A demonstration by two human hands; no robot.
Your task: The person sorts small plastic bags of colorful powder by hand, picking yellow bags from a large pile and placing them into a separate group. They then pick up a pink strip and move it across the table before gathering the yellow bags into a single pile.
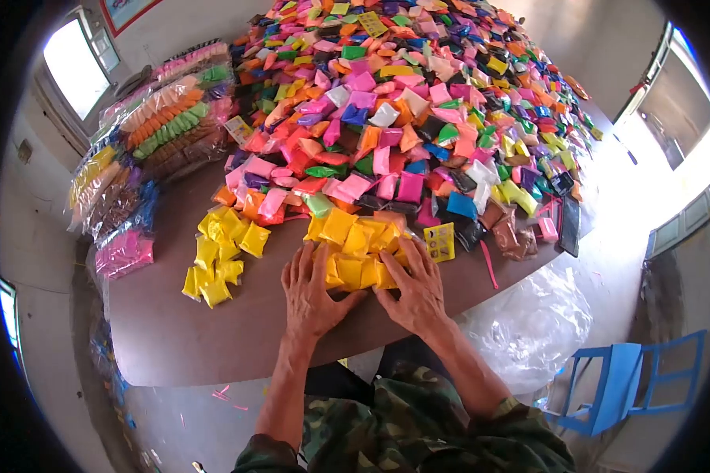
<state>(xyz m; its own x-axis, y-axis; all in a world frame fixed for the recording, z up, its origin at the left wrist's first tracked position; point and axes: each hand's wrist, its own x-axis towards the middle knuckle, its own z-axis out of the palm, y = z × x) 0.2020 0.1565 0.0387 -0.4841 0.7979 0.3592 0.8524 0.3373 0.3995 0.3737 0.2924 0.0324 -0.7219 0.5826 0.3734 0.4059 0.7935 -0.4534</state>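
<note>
Small orange-yellow packets lie gathered in a cluster near the table's front edge. My left hand rests against the cluster's left side, fingers apart and pointing forward. On the right side my right hand touches the same packets, its fingers spread too. Neither hand is closed round a packet; both thumbs point inward below the cluster. A smaller group of lighter yellow packets lies to the left of my left hand. Just beyond my right fingertips is a yellow printed card.
A large heap of multicoloured packets covers the table's far part. Clear bags of sorted packets are stacked at the left. A dark phone-like object lies at the right edge. Below are clear plastic and a blue chair.
</note>
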